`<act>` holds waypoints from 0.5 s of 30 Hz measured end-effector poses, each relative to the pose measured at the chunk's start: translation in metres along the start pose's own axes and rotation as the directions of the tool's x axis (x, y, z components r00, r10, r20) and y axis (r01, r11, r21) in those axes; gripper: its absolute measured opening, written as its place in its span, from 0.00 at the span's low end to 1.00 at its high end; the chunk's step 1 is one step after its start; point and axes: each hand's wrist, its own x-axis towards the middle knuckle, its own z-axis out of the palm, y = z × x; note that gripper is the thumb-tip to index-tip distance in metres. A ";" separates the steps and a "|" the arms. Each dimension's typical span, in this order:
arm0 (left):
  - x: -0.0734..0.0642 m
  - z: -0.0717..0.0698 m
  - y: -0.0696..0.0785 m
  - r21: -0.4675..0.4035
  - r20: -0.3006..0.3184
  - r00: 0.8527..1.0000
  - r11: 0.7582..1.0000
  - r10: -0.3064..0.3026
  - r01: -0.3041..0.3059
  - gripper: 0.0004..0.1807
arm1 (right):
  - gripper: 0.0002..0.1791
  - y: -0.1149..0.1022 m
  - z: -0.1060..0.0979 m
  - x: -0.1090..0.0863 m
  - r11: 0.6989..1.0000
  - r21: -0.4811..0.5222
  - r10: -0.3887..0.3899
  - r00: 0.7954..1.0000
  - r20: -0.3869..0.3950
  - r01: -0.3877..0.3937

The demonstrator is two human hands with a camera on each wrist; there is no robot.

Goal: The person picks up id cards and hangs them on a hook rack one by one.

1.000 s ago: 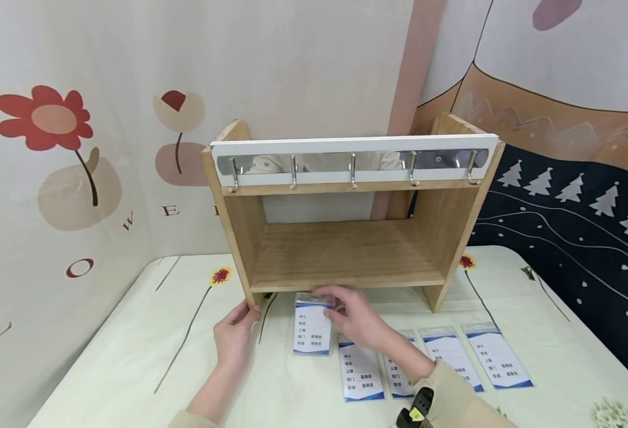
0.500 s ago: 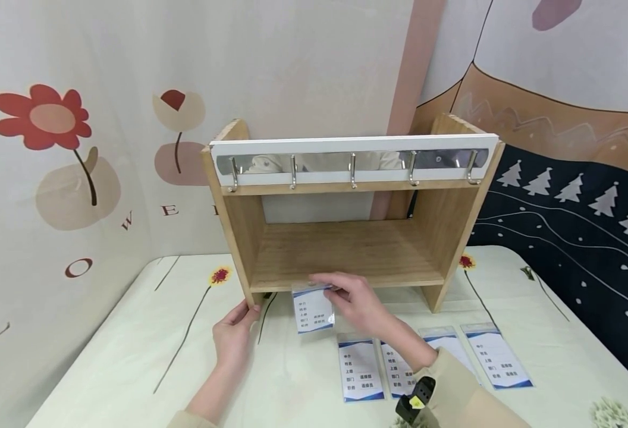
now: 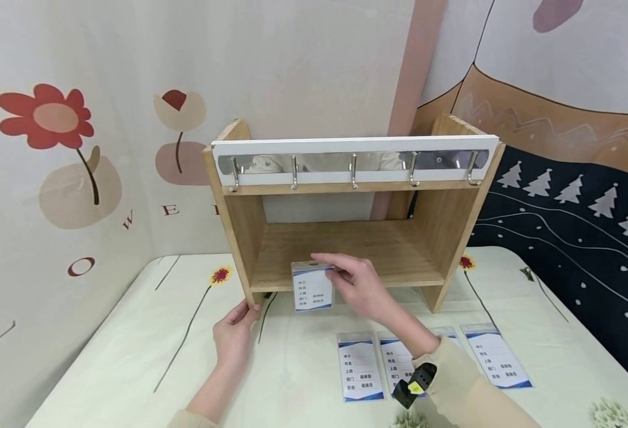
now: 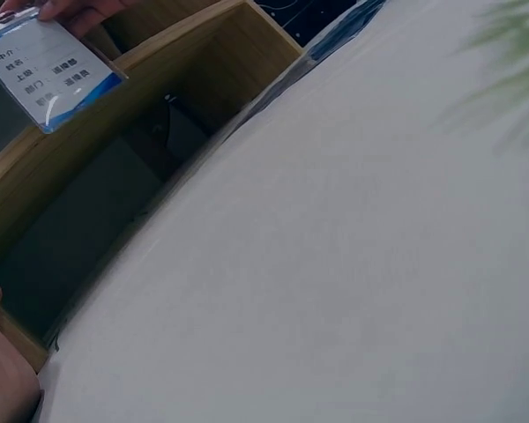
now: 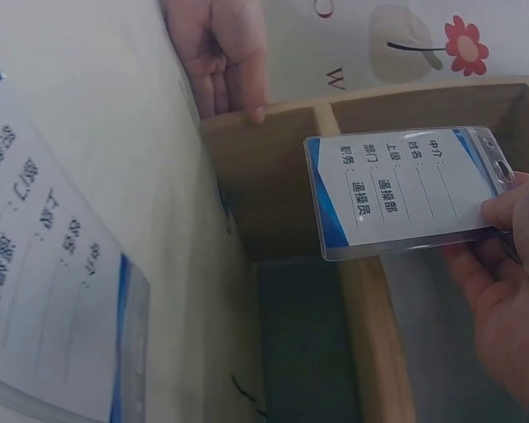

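A badge in a clear plastic sleeve [image 3: 313,290], white with blue corners and printed lines, hangs upright in front of the shelf's lower board. My right hand [image 3: 358,286] pinches it near its slotted top edge; the right wrist view shows thumb and fingers on the badge holder [image 5: 397,189]. My left hand [image 3: 232,336] holds the bottom front corner of the wooden shelf unit [image 3: 346,252], its fingers partly hidden behind the side panel. Along the unit's top front runs a white rail with several metal hooks [image 3: 353,172], all bare.
More badges lie in a row on the table: one [image 3: 361,368] at the row's left end, one [image 3: 496,356] at its right end, others partly under my right forearm. A black wrist device [image 3: 415,383] sits on my right sleeve. Printed curtains stand behind the unit.
My right hand has lifted the badge from the table to the height of the lower board's front edge. The left hand stays at the shelf corner.
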 end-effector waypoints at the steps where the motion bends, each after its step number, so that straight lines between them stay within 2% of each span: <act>1: 0.000 0.000 0.000 0.000 0.001 1.000 1.000 0.000 0.000 0.23 | 0.22 -0.001 0.000 0.001 1.000 0.001 0.000 1.000 -0.003 0.000; 10: -0.002 0.000 0.001 0.048 0.018 1.000 0.999 -0.025 0.025 0.24 | 0.22 -0.009 -0.003 0.016 1.000 0.017 -0.005 1.000 -0.025 0.005; 15: -0.002 0.000 0.001 0.057 0.022 1.000 0.998 -0.013 0.012 0.23 | 0.21 -0.013 -0.005 0.026 0.998 0.017 -0.067 0.996 -0.054 0.068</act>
